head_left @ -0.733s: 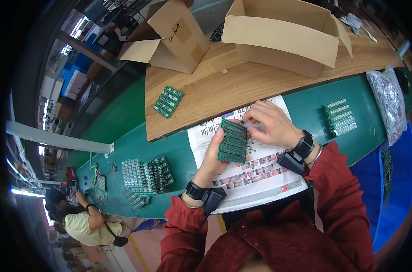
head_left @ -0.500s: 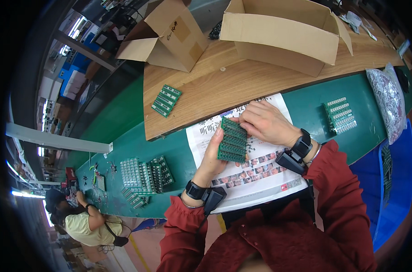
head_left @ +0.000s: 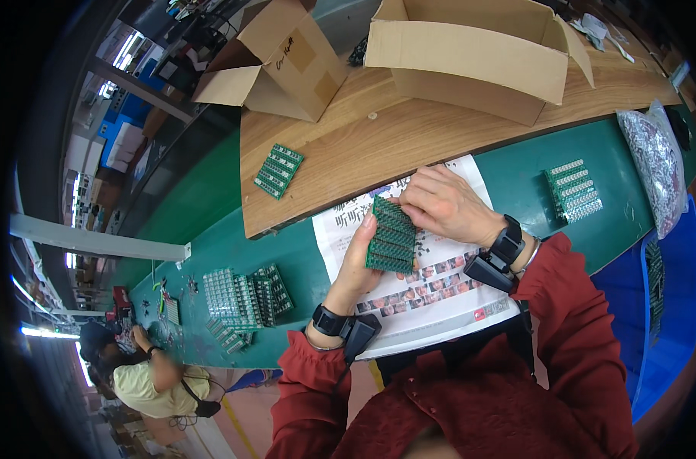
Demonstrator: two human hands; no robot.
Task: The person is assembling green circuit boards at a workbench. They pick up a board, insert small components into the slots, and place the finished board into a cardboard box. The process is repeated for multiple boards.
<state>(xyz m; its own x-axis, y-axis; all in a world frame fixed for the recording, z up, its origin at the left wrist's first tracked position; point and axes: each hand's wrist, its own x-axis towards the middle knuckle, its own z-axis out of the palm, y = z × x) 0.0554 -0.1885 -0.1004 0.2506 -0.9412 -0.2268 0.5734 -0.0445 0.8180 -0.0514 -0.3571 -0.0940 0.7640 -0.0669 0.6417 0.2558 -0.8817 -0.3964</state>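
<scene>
My left hand point(head_left: 357, 260) holds a green circuit board panel point(head_left: 391, 237) upright by its left edge, over a printed paper sheet point(head_left: 432, 294) on the green bench. My right hand point(head_left: 442, 203) rests its fingers on the top right corner of the same panel. Small dark parts lie on the paper just beside the panel. Both wrists carry black bands, and my sleeves are dark red.
A single green panel point(head_left: 279, 171) lies on the wooden shelf point(head_left: 409, 138) under two open cardboard boxes point(head_left: 470, 50). Stacked panels point(head_left: 244, 298) sit at the left, another panel point(head_left: 573, 190) and a bag of parts point(head_left: 658, 164) at the right. A person in yellow point(head_left: 149, 382) works at lower left.
The view has shifted slightly. My hands and the panel stay in nearly the same pose over the paper.
</scene>
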